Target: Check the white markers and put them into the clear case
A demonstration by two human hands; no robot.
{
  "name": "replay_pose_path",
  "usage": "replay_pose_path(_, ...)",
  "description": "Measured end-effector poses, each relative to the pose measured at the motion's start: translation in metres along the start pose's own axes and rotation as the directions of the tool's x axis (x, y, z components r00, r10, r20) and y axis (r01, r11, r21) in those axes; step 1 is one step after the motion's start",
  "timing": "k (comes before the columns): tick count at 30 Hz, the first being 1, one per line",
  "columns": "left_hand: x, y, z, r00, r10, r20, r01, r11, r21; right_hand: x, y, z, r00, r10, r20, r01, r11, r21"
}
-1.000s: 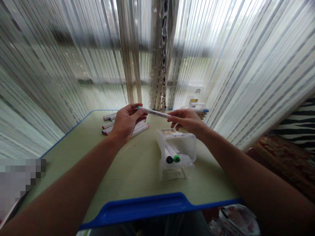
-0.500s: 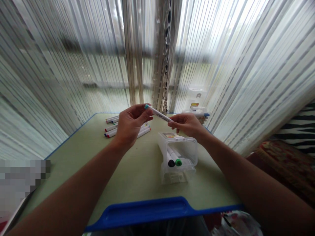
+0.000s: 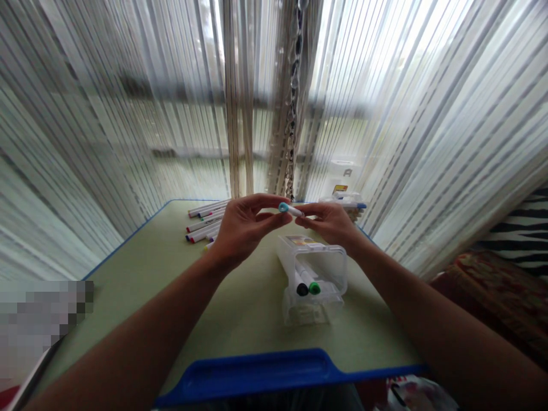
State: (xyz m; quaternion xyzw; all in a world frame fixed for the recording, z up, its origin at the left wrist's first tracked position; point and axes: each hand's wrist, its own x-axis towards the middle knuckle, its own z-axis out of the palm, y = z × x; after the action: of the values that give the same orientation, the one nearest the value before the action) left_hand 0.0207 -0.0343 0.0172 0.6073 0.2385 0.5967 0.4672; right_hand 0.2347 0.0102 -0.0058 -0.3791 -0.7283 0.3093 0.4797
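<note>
A white marker [image 3: 294, 210] with a light-blue end is held in the air between both hands, its blue end turned toward me. My left hand [image 3: 252, 220] pinches it near the blue end with thumb and fingers. At the other end, the fingers of my right hand [image 3: 326, 222] close on the white barrel. Just below my right hand, a clear plastic box [image 3: 346, 268] lies on its side, open end toward me. Inside it rest a black-ended marker [image 3: 302, 289] and a green-ended marker [image 3: 314, 287]. Behind my left hand, several white markers [image 3: 203, 229] lie on the table, partly hidden.
The pale green table [image 3: 240, 319] has a blue edge with a moulded blue tray [image 3: 261, 368] at the front. Another clear box [image 3: 342, 200] with a blue-ended item stands at the back right. String curtains [image 3: 171, 114] hang behind the table. A plastic bag [image 3: 419, 394] sits below the front right edge.
The marker has swung from lying sideways to pointing its blue end toward me. My left hand has moved right, closer to my right hand, uncovering more markers on the table.
</note>
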Motion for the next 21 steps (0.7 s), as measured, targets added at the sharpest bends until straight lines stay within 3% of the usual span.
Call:
replay_pose_path(6, 0.006, -0.007, -0.006, 0.986, 0.049, -0.161, -0.052, 0.999, -0.014, -0.001, 0.002, 0.001, 0.999, -0.007, -0.039, 0.006, 1.000, -0.009)
replay_pose_path(12, 0.010, -0.007, -0.010, 0.959, -0.032, -0.281, 0.005, 0.995, -0.095, 0.000, -0.001, 0.001, 0.992, -0.021, -0.124, 0.020, 1.000, -0.008)
replay_pose_path(21, 0.012, -0.013, -0.018, 0.941, -0.092, -0.326, 0.078, 0.995, -0.057, 0.000, -0.009, 0.001, 0.994, 0.105, -0.017, -0.097, 0.958, 0.269)
